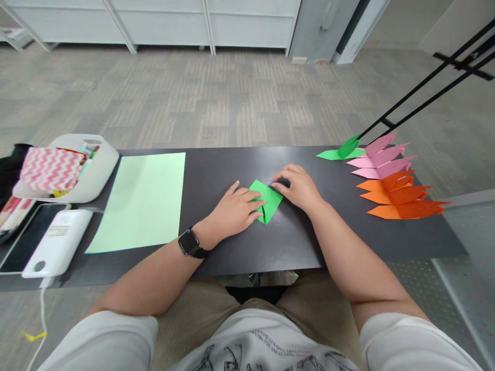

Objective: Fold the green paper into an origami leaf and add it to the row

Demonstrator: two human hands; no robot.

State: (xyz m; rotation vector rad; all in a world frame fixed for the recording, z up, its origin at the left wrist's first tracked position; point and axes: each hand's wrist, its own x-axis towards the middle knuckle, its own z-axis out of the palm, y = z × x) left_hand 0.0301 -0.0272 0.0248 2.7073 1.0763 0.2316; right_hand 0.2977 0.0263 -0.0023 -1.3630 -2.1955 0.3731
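Observation:
A small folded piece of bright green origami paper (272,200) lies on the dark table, its outline close to a square set on its corner. Across its left side rests my left hand (238,210), fingers stretched out flat and pressing on it. My right hand (297,186) is at the paper's upper right corner, thumb and fingers curled towards each other. The thumb tip is right by the paper's edge; whether it pinches the edge, I cannot tell. At the table's right stand folded paper shapes: a green one (342,150), several pink ones (382,157) and several orange ones (400,198).
Left of my hands lies a pale green sheet (143,198). Beyond it are a white basket (98,175) with a pink zigzag-patterned pack (52,169), a white power bank (58,242) with a cable, and a dark-screened device (29,232). Black rails (425,77) rise behind the right end.

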